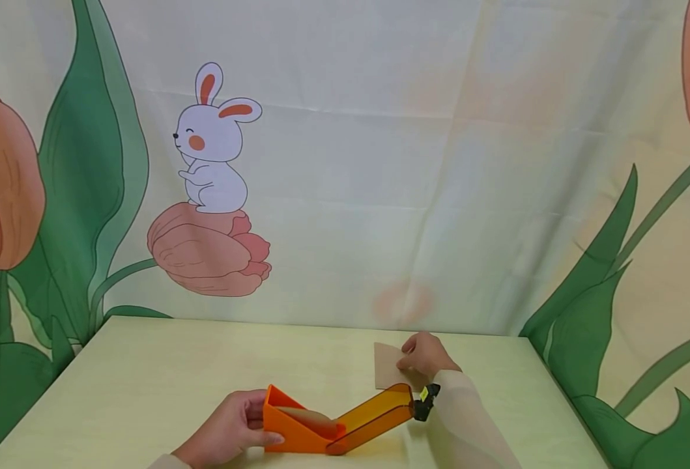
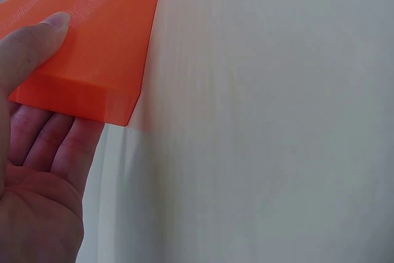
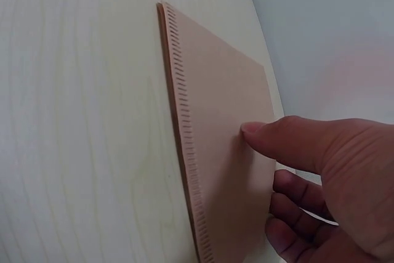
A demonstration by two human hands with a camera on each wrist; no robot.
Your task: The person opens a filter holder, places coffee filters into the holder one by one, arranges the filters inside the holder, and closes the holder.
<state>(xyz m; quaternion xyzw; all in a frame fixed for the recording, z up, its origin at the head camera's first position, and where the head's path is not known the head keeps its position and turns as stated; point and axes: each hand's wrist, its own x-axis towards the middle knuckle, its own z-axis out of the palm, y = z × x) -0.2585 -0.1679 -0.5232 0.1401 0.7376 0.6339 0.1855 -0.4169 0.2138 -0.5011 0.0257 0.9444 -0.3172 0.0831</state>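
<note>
My left hand (image 1: 227,423) grips the left end of an orange filter box (image 1: 292,435), its thumb on the near side and its fingers round the end wall. Tilted up to the right, the box's see-through amber lid (image 1: 374,417) stands open. Inside the box lies a brown paper filter (image 1: 306,417). Farther back, my right hand (image 1: 429,355) pinches a stack of brown coffee filters (image 3: 215,109) at its right edge. In the right wrist view the thumb presses on the top face, fingers at the edge, and a crimped seam runs along the opposite side.
Both filters and box are over a pale wood-grain table (image 1: 174,365). A black wrist camera (image 1: 427,402) on the right sleeve overlaps the lid's end in the head view. Behind the table hangs a cloth backdrop (image 1: 345,163) printed with a rabbit and tulips.
</note>
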